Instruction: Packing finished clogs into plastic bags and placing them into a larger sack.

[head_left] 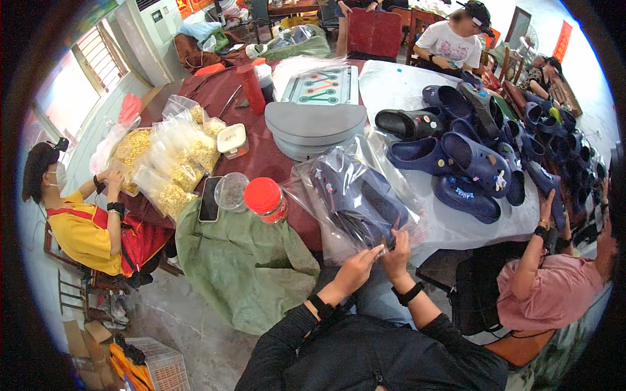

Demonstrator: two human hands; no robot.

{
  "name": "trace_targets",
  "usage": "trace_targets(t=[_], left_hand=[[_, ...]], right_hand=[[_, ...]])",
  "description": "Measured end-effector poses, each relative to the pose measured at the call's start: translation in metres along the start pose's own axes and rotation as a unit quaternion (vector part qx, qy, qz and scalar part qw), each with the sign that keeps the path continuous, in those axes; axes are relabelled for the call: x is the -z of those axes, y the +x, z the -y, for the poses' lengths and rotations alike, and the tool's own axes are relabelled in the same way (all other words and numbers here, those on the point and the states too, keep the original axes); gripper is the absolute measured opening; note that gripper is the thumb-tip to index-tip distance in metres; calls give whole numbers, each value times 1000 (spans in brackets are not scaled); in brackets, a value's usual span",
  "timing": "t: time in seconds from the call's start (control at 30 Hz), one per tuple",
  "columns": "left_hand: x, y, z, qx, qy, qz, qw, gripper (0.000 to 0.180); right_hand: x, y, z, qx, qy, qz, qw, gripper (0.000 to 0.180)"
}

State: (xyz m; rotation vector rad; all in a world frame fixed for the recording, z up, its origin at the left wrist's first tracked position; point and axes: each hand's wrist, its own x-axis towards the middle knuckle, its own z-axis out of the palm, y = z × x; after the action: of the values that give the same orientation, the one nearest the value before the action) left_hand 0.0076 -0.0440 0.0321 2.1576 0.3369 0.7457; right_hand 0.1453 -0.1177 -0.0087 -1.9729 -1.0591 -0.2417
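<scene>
A clear plastic bag (305,190) lies on the table in front of me with a pair of navy clogs (347,188) inside, small charms showing on them. At its near edge, my left hand (355,270) pinches the plastic with thumb and fingertips. My right hand (396,256) grips the same edge close beside it, fingers closed. The two hands almost touch. To the right of the bag sits a loose heap of navy clogs (471,159), with one black clog (407,124) at its far left side.
Left of the bag stand a red-lidded jar (264,197), a clear round tub (232,191), a phone (208,199) and bags of yellow pieces (182,166). Grey curved panels (315,125) lie beyond. Other people sit at the left (88,228), far side (450,45) and right (548,283).
</scene>
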Motion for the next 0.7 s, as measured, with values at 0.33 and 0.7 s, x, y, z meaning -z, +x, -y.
trace_targets(t=[0.33,0.7], left_hand=[[43,7,-8,-69,31,-13,997,42],[117,-65,41,97,127,-228,961,28]], right_hand=[[41,23,37,273,-107,50,955,84],[39,70,39,259,-25,66,963,33]])
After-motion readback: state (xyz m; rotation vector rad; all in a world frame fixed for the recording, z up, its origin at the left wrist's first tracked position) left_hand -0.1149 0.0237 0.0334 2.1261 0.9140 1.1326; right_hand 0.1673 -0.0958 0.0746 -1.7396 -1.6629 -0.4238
